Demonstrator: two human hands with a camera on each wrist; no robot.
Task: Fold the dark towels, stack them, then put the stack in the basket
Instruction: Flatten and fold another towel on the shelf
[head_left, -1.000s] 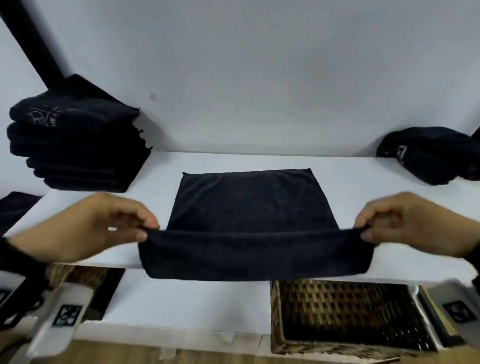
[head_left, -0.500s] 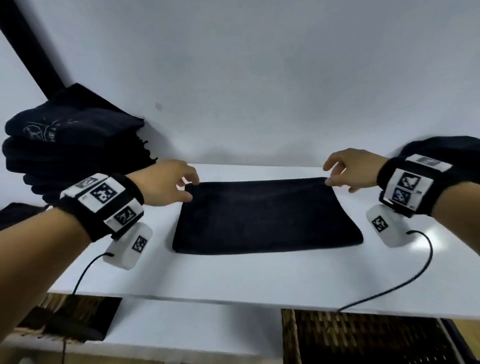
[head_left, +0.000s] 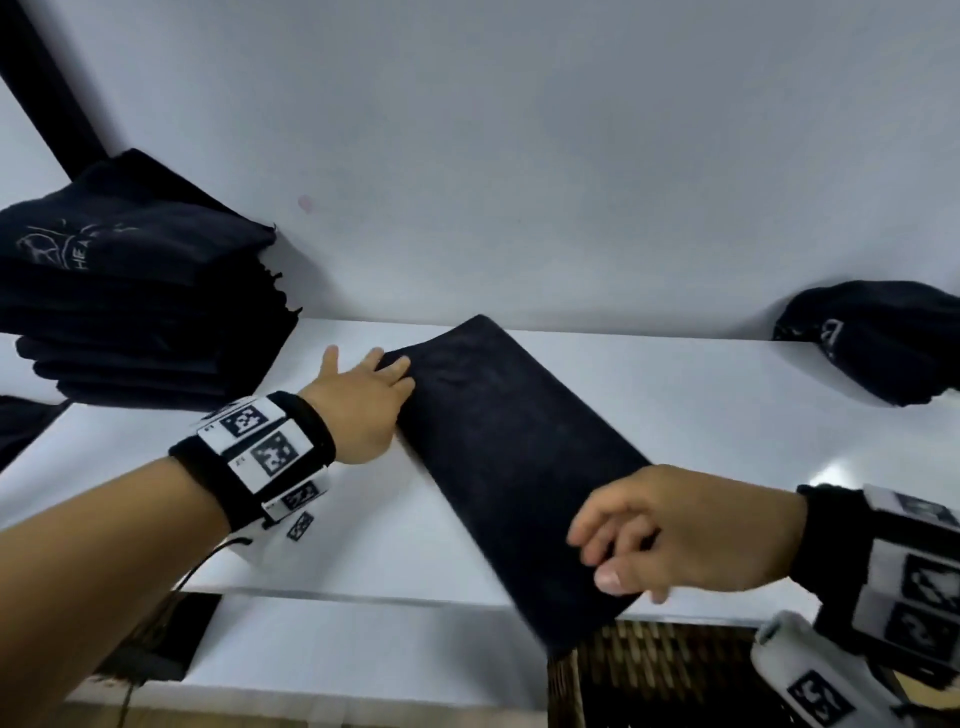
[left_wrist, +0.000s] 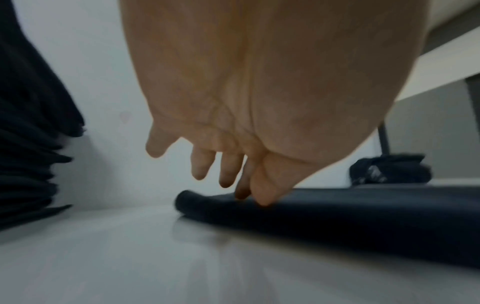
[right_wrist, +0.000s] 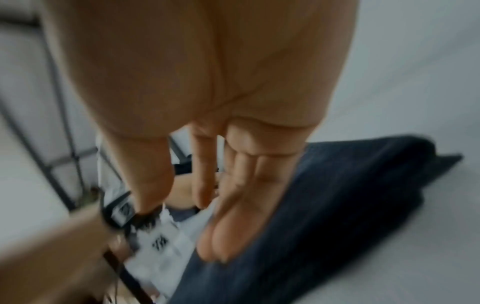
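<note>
The half-folded towel (head_left: 511, 467) lies slantwise on the white surface (head_left: 727, 415), its long axis running from the far left corner, near the wall, down to the near right, where its end hangs over the surface's front edge above the basket (head_left: 675, 675). The left hand (head_left: 358, 400) is at the far end, fingers (left_wrist: 262, 185) nearly straight and spread. In the left wrist view the thumb and forefinger tips touch the top of the cloth by its rounded fold, while the other fingers hang clear above the surface; it grips nothing. The right hand (head_left: 675, 530) is at the near end, over the overhanging corner. Its fingers are loosely bent in the head view, and the right wrist view shows them fairly straight and lying against the cloth, but that picture is smeared, so I cannot tell whether they pinch the edge or only press on it.

So each hand sits at one short end, the towel stretched between them along its long axis. The next fold, I judge, would bring one short end over the other; the right hand is nearer the free, overhanging end and better placed to carry it across toward the left.

The finished stack (head_left: 140, 312) stands at the far left, close to the left hand, and a crumpled heap (head_left: 883, 343) of dark towels waits at the far right.
</note>
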